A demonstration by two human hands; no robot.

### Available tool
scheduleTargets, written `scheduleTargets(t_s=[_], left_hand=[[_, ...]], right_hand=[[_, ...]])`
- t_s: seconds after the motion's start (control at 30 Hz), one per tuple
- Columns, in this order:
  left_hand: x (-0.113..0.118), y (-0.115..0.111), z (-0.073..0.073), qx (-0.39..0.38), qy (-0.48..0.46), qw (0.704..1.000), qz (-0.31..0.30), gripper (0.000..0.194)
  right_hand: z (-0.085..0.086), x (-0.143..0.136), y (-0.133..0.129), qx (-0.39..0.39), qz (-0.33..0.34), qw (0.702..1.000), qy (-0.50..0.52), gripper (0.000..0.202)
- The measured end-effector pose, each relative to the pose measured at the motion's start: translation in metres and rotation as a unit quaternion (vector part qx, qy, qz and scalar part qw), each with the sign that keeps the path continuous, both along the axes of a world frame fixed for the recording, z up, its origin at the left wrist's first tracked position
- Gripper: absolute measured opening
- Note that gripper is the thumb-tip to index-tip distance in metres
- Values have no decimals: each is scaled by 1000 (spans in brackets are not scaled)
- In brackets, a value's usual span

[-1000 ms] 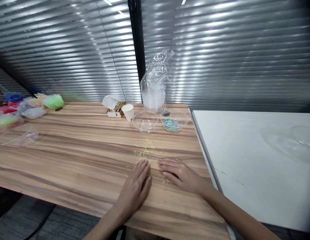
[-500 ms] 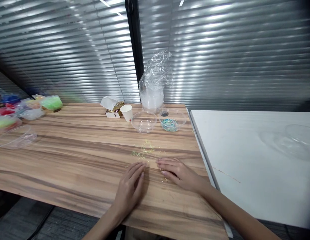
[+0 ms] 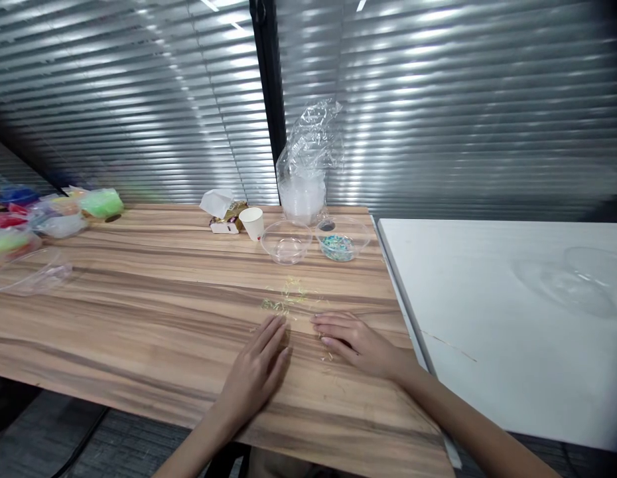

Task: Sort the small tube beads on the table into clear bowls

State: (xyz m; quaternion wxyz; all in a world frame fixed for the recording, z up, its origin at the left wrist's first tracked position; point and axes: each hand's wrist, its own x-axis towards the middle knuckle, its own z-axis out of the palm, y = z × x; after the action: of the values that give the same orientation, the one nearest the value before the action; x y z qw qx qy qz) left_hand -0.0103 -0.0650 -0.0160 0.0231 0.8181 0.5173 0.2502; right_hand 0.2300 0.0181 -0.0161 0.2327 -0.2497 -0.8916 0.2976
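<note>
A loose scatter of small yellow and green bits (image 3: 292, 292) lies on the wooden table (image 3: 139, 318) in front of my hands. Just below the green bits, my left hand (image 3: 256, 365) rests on the tabletop with its fingers stretched out and thumb apart. My right hand (image 3: 355, 342) lies to the right of the scatter, fingers extended to the left, with a few yellow bits beside and under it. Beyond the scatter stand a clear plastic bowl (image 3: 287, 249) with nothing visible in it and a second clear bowl holding blue-green bits (image 3: 338, 247).
At the back are a paper cup (image 3: 252, 224), an opened tissue packet (image 3: 226, 216) and a bagged stack of clear containers (image 3: 303, 196). Bags of coloured material (image 3: 102, 202) and a clear bowl (image 3: 34, 272) sit far left. A white table (image 3: 487, 332) adjoins on the right.
My left hand has moved slightly forward, its fingertips closer to the green bits. My right hand stays in nearly the same place. The bits look unchanged.
</note>
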Motion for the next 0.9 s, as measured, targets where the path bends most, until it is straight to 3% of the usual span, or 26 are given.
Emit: scheduleTargets(t_s=[0.3,0.47,0.63,0.77,0.9], left_hand=[[-4,-3,-1,38,9,999,-15,34],[-19,-3,-3,39,17,998,53,42],[-29,-9,-3,-48,-7,998,49,44],[-36,-16,0,-157,-120,976,90,48],[-46,-19,-5,-175,-155,964,125,54]], right_hand=[[-2,0,1,3,1,1000,5,30],[-2,0,0,2,-3,1000,-4,30],[-3,1,-1,0,1,1000,-7,31],[-5,2,0,2,-3,1000,-9,32],[-6,2,0,9,-4,1000,-5,33]])
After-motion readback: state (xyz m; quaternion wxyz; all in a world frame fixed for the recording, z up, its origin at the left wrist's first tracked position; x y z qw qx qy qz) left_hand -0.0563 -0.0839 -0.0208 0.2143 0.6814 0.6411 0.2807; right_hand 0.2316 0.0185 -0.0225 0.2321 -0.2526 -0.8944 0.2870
